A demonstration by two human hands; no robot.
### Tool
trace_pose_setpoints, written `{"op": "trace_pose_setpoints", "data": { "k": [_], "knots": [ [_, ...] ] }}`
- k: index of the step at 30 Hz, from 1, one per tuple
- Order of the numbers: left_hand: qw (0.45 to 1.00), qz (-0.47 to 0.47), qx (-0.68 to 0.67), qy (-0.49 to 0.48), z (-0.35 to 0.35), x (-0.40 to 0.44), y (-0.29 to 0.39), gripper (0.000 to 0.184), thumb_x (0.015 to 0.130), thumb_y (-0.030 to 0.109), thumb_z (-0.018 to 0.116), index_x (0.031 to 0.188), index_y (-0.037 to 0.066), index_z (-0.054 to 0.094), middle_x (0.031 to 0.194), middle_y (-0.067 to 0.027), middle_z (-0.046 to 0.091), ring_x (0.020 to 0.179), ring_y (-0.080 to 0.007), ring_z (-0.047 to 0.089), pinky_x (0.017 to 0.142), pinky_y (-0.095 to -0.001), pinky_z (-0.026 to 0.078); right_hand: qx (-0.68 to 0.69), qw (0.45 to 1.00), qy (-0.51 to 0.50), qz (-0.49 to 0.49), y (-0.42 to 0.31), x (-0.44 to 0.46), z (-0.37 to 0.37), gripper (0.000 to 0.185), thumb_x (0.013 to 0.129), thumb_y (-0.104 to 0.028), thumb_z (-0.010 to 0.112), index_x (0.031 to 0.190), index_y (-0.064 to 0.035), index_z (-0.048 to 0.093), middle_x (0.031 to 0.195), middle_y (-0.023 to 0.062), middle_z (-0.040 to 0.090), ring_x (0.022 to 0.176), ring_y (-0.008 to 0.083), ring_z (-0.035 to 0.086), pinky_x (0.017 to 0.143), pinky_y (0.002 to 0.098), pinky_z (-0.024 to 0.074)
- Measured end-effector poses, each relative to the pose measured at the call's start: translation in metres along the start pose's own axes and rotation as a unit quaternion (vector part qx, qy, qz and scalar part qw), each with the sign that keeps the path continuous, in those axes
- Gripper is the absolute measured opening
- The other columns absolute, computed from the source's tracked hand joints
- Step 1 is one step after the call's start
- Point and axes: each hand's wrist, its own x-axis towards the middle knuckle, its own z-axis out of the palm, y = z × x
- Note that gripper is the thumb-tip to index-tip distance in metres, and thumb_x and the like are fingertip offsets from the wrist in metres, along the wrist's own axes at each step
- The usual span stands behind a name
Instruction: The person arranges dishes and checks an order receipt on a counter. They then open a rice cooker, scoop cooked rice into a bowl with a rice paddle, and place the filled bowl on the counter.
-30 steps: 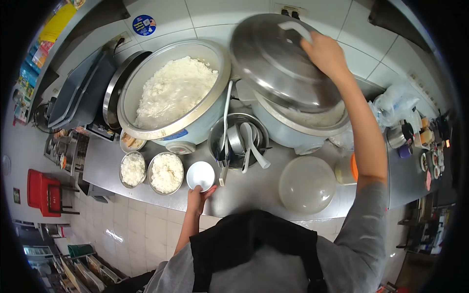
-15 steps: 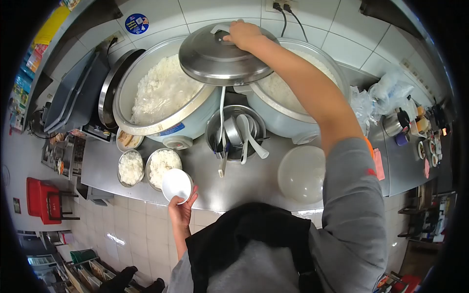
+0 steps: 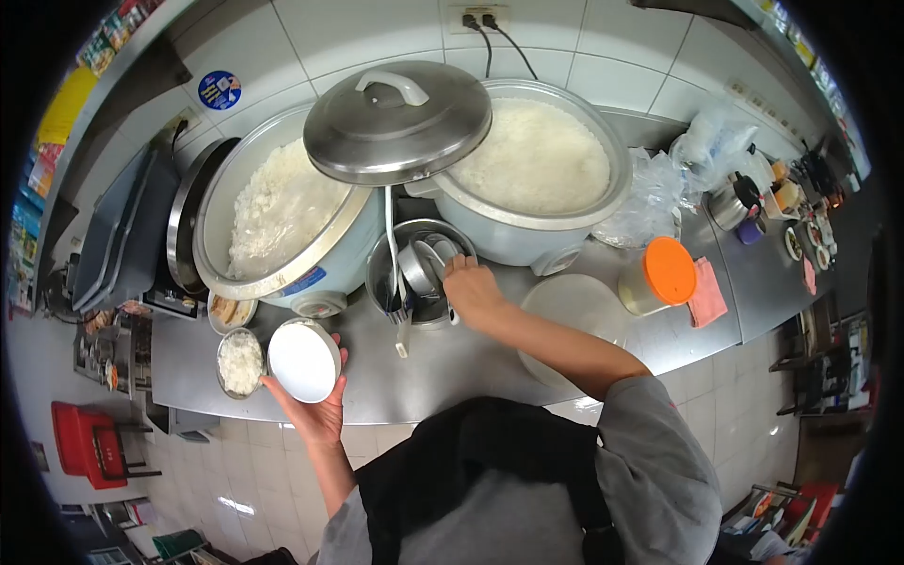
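Note:
My left hand [image 3: 320, 414] holds a white bowl [image 3: 304, 363] at the counter's front edge, its open side towards me and nothing visible in it. Beside it stands a metal bowl of rice [image 3: 240, 363]. My right hand [image 3: 471, 292] is closed around the handle of a white spoon [image 3: 453, 316] in a metal pot [image 3: 380, 282] of utensils; the fingers partly hide it. Behind are two rice cookers full of rice, the left cooker [image 3: 344, 256] and the right cooker [image 3: 513, 235]. A metal lid [image 3: 400, 132] rests across their facing rims.
A clear round lid or dish [image 3: 556, 311] lies under my right forearm. Further right are an orange-lidded container [image 3: 669, 270], a pink cloth [image 3: 707, 293] and plastic bags [image 3: 640, 202]. A small dish of food [image 3: 231, 313] sits by the left cooker. Plugged cords [image 3: 490, 47] hang behind.
My right hand has let go of the metal lid, which sits further left, and has come down to the spoon in the pot. My left hand has tilted the white bowl towards me.

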Motion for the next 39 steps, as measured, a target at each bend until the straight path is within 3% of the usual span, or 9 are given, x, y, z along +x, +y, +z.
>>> {"op": "trace_pose_setpoints", "data": {
  "k": [5, 8, 11, 13, 16, 18, 23, 32, 39],
  "knots": [
    [0.998, -0.035, -0.048, -0.02, 0.021, 0.01, -0.005, 0.075, 0.096, 0.063, 0.039, 0.151, 0.012, 0.027, 0.14, -0.0367, 0.04, 0.117, -0.051, 0.054, 0.073, -0.0549, 0.063, -0.005, 0.996, 0.084, -0.035, -0.008, -0.024, -0.062, 0.023, 0.078, -0.01, 0.061, 0.099, -0.0007, 0.065, 0.093, 0.0129, 0.062, 0.089, 0.0254, 0.065, 0.068, 0.0387, 0.056],
    [0.996, -0.053, -0.056, -0.032, 0.027, 0.013, -0.01, 0.076, 0.096, 0.063, 0.04, 0.151, 0.012, 0.027, 0.141, -0.0353, 0.039, 0.12, -0.0529, 0.051, 0.077, -0.0585, 0.061, 0.028, 0.995, -0.03, -0.086, 0.012, -0.038, -0.055, 0.028, 0.079, -0.007, 0.06, 0.106, -0.0019, 0.062, 0.093, 0.0141, 0.064, 0.083, 0.0277, 0.068, 0.068, 0.0419, 0.0558],
    [0.994, -0.068, -0.074, -0.035, 0.036, 0.012, -0.013, 0.077, 0.095, 0.064, 0.041, 0.151, 0.012, 0.026, 0.144, -0.0312, 0.038, 0.122, -0.0555, 0.048, 0.082, -0.0631, 0.058, 0.114, 0.989, -0.083, -0.038, 0.048, -0.031, -0.153, 0.041, 0.084, -0.006, 0.054, 0.124, -0.002, 0.06, 0.09, 0.0176, 0.066, 0.076, 0.0334, 0.068, 0.066, 0.0429, 0.0544],
    [0.993, -0.068, -0.089, -0.028, 0.037, 0.013, -0.015, 0.079, 0.095, 0.065, 0.041, 0.151, 0.012, 0.026, 0.146, -0.028, 0.037, 0.124, -0.0573, 0.045, 0.085, -0.0658, 0.055, 0.009, 1.0, -0.027, 0.004, 0.088, -0.014, -0.191, 0.045, 0.088, -0.007, 0.052, 0.132, -0.0055, 0.057, 0.093, 0.0197, 0.068, 0.077, 0.0347, 0.068, 0.066, 0.0447, 0.0535],
    [0.991, -0.082, -0.101, -0.013, 0.039, 0.014, -0.014, 0.08, 0.094, 0.066, 0.041, 0.152, 0.013, 0.025, 0.147, -0.0253, 0.036, 0.125, -0.059, 0.042, 0.086, -0.0687, 0.053, -0.125, 0.988, 0.003, 0.086, 0.167, 0.035, -0.213, 0.039, 0.086, -0.007, 0.056, 0.123, -0.0115, 0.065, 0.095, 0.0149, 0.07, 0.086, 0.0328, 0.067, 0.071, 0.0458, 0.0528],
    [0.99, -0.083, -0.11, -0.011, 0.046, 0.012, -0.015, 0.081, 0.094, 0.067, 0.04, 0.152, 0.012, 0.025, 0.147, -0.0258, 0.036, 0.125, -0.0598, 0.042, 0.085, -0.0696, 0.053, -0.156, 0.986, 0.039, 0.042, 0.246, 0.084, -0.175, 0.031, 0.086, -0.003, 0.052, 0.112, -0.0099, 0.067, 0.093, 0.0146, 0.071, 0.088, 0.0325, 0.069, 0.075, 0.0476, 0.0522],
    [0.99, -0.065, -0.114, -0.048, 0.038, 0.0, -0.015, 0.079, 0.095, 0.064, 0.041, 0.153, 0.013, 0.024, 0.147, -0.0337, 0.031, 0.13, -0.0581, 0.037, 0.087, -0.0711, 0.05, -0.234, 0.963, 0.12, 0.051, 0.298, 0.165, -0.125, 0.02, 0.087, -0.006, 0.053, 0.095, -0.0128, 0.071, 0.088, 0.0071, 0.071, 0.087, 0.0243, 0.066, 0.094, 0.0456, 0.0372],
    [0.994, -0.017, -0.093, 0.049, 0.037, -0.013, -0.015, 0.083, 0.093, 0.066, 0.041, 0.151, 0.009, 0.025, 0.144, -0.0292, 0.038, 0.122, -0.0606, 0.044, 0.084, -0.0709, 0.053, -0.328, 0.939, 0.042, -0.091, 0.304, 0.211, -0.104, 0.013, 0.082, -0.008, 0.06, 0.085, -0.0155, 0.07, 0.083, -0.0003, 0.069, 0.092, 0.0182, 0.062, 0.093, 0.0359, 0.0354],
    [0.997, -0.041, -0.066, 0.026, 0.044, -0.004, -0.018, 0.083, 0.094, 0.065, 0.042, 0.152, 0.009, 0.024, 0.144, -0.0283, 0.038, 0.124, -0.0591, 0.044, 0.086, -0.0708, 0.052, -0.321, 0.939, 0.04, -0.119, 0.294, 0.186, -0.109, 0.012, 0.08, -0.009, 0.061, 0.084, -0.016, 0.069, 0.081, 0.0011, 0.068, 0.09, 0.0177, 0.062, 0.093, 0.0348, 0.035]
  ]
}}
